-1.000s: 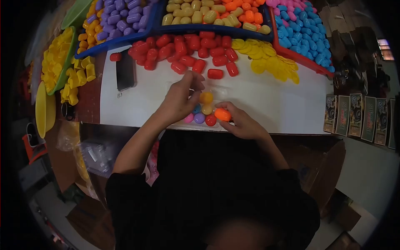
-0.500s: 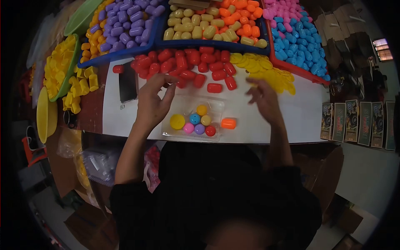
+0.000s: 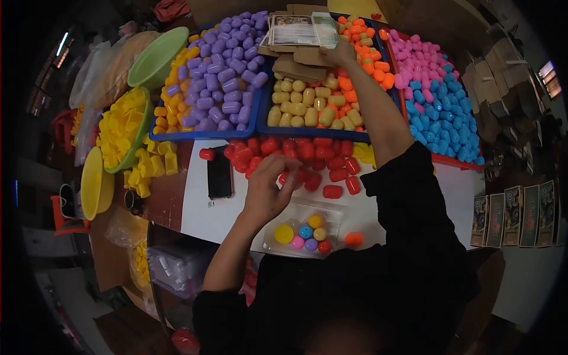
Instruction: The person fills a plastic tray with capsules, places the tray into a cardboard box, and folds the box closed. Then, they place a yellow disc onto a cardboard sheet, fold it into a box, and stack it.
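My right hand (image 3: 340, 55) is stretched far forward, its fingers curled at the near right corner of a printed sheet (image 3: 325, 29) on a stack of printed sheets (image 3: 291, 31); the fingertips are partly hidden. My left hand (image 3: 266, 192) hovers before the pile of red capsules (image 3: 319, 151), thumb and fingers apart, with nothing plainly held. Just below it, a clear plastic tray (image 3: 270, 244) holds a yellow disc (image 3: 284, 234) and several capsules standing on end in different colours. One orange capsule (image 3: 354, 239) lies right of the tray.
Blue bins hold purple capsules (image 3: 216, 77), beige capsules (image 3: 299, 109) and orange ones. Flat cardboard pieces (image 3: 302, 68) lie under the sheets. A red bin (image 3: 455, 163) holds pink and blue capsules. A phone (image 3: 219, 179) lies left; boxes (image 3: 512, 216) stand right.
My right hand has moved from beside the yellow discs up and forward to the printed sheets. The view has shifted, showing more of the bins. My left hand stays near the red capsules.
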`<state>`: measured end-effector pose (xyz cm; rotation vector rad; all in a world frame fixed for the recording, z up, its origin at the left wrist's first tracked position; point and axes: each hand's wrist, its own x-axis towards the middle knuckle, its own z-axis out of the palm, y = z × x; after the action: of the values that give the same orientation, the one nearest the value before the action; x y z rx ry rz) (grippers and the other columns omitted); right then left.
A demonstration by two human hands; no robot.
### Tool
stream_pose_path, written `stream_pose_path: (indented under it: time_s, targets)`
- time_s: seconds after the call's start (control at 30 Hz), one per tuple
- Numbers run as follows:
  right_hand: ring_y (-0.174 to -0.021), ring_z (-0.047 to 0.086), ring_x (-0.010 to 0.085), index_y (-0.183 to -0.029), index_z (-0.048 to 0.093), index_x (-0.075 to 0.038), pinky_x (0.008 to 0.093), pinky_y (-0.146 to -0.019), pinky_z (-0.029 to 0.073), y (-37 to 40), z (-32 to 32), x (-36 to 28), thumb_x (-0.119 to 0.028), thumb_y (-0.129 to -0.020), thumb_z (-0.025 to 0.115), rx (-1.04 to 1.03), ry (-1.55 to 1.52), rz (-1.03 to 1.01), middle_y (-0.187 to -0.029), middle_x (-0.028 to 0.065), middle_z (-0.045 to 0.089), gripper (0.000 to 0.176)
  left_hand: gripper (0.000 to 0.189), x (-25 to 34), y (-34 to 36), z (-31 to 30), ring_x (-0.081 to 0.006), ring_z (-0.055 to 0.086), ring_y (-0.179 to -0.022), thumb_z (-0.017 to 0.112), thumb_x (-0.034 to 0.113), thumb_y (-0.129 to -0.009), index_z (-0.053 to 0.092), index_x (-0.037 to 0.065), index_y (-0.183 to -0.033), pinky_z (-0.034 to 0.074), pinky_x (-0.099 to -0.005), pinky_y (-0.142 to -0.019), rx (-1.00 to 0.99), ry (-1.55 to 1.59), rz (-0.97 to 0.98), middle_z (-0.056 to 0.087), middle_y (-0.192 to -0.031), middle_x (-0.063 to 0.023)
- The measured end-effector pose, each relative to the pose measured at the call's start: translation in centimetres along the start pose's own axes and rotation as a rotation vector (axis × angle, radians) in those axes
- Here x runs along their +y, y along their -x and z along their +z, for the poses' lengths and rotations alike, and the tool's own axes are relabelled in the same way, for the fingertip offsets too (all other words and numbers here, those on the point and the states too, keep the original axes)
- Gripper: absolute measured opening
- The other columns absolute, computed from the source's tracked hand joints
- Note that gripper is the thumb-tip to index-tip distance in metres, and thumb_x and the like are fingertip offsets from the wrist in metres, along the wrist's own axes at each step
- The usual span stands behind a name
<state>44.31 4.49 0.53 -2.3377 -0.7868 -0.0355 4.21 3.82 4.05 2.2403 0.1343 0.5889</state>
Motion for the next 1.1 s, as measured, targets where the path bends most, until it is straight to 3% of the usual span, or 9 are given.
stream_pose_path:
  time_s: [0.07, 0.2, 0.4, 0.53, 0.63, 0.73, 0.83, 0.97, 1.1]
  targets:
    - [-0.091, 0.063, 0.0314, -0.103, 0.06, 0.001, 0.0421, -0.077, 0.05, 1.4, -2.6, 0.2, -0.053, -0.063, 0.07, 0.118, 0.122, 0.111, -0.099, 0.0185, 0.065, 0.068, 0.03, -0.6, -1.4, -0.1, -0.0219, 0.058, -0.086, 0.066, 0.007, -0.078, 0.056, 0.002, -0.106, 0.046, -0.0313, -0.076, 0.08, 0.149, -0.157, 0.06, -0.099, -0.0102]
    - [-0.079, 0.066, 0.0276, -0.105, 0.06, 0.0, 0.036, -0.07, 0.052, 11.9, -9.6, -0.2, -0.039, -0.069, 0.071, 0.401, -0.014, -0.294, -0.088, 0.0155, 0.067, 0.054, 0.065, -2.0, -7.4, 0.8, -0.0195, 0.056, -0.091, 0.069, 0.013, -0.079, 0.033, 0.002, -0.133, 0.047, -0.0289, -0.079, 0.383, 0.219, -0.199, 0.053, -0.116, -0.0158]
    - [-0.094, 0.062, 0.0166, -0.118, 0.054, 0.003, 0.0276, -0.081, 0.048, 32.4, -15.6, 2.4, -0.027, -0.079, 0.067, 0.286, -0.745, 0.09, -0.106, 0.0109, 0.064, 0.051, 0.078, 4.8, -9.9, 6.4, -0.0277, 0.061, -0.092, 0.073, 0.009, -0.069, 0.029, -0.007, -0.132, 0.049, -0.0335, -0.079, -0.048, 0.292, 0.194, 0.056, -0.108, -0.0194]
    - [-0.093, 0.061, 0.0213, -0.127, 0.042, 0.005, 0.0319, -0.084, 0.048, 40.9, -20.2, 4.9, -0.035, -0.089, 0.054, 0.421, -1.334, 0.38, -0.115, 0.0152, 0.057, 0.057, 0.076, 9.9, -5.1, 13.3, -0.0354, 0.063, -0.072, 0.061, 0.005, -0.07, 0.024, -0.01, -0.134, 0.053, -0.041, -0.065, -0.273, -0.321, 0.112, 0.051, -0.116, -0.0278]
    - [-0.093, 0.06, 0.0201, -0.122, 0.044, 0.002, 0.0307, -0.08, 0.049, 42.7, -24.1, 8.0, -0.031, -0.09, 0.057, 0.563, -1.031, 0.38, -0.11, 0.0128, 0.057, 0.047, 0.081, 10.9, 0.0, 17.7, -0.0323, 0.062, -0.076, 0.062, 0.012, -0.07, 0.02, -0.006, -0.138, 0.054, -0.0409, -0.063, -0.454, -0.299, 0.251, 0.043, -0.125, -0.0305]
    - [-0.094, 0.06, 0.0185, -0.123, 0.043, 0.002, 0.0286, -0.081, 0.048, 44.7, -23.9, 10.6, -0.022, -0.087, 0.063, 0.743, -0.581, 0.158, -0.111, 0.014, 0.057, 0.048, 0.083, 10.8, 0.6, 18.6, -0.0356, 0.05, -0.111, 0.067, 0.02, -0.078, 0.017, 0.005, -0.142, 0.047, -0.0442, -0.085, -0.618, -0.134, 0.424, 0.028, -0.139, -0.0242]
    - [-0.104, 0.057, 0.0237, -0.119, 0.049, 0.003, 0.0337, -0.087, 0.045, 47.3, -21.0, 9.1, -0.012, -0.081, 0.066, 0.715, -0.318, -0.034, -0.121, 0.0191, 0.053, 0.044, 0.088, 11.1, -1.7, 18.9, -0.0366, 0.043, -0.118, 0.076, 0.026, -0.071, 0.024, 0.009, -0.141, 0.043, -0.0442, -0.092, -0.211, 0.419, 0.554, 0.028, -0.139, -0.0199]
    - [-0.112, 0.053, 0.0319, -0.122, 0.049, 0.005, 0.0428, -0.097, 0.04, 49.5, -21.2, 8.3, -0.001, -0.076, 0.062, 0.578, 0.002, -0.391, -0.13, 0.0256, 0.045, 0.048, 0.082, 9.5, -2.4, 19.5, -0.0369, 0.039, -0.123, 0.078, 0.023, -0.069, 0.031, 0.011, -0.135, 0.04, -0.0421, -0.096, -0.327, 0.473, 0.581, 0.031, -0.137, -0.0161]
    - [-0.109, 0.055, 0.035, -0.108, 0.054, 0.006, 0.0477, -0.1, 0.037, 50.1, -20.8, 7.6, -0.007, -0.077, 0.067, 0.704, 0.024, -0.333, -0.125, 0.0269, 0.048, 0.035, 0.066, 10.0, -2.1, 19.2, -0.0341, 0.039, -0.123, 0.083, 0.026, -0.062, 0.047, 0.011, -0.115, 0.041, -0.0413, -0.097, -0.318, 0.67, 0.596, 0.033, -0.133, -0.0158]
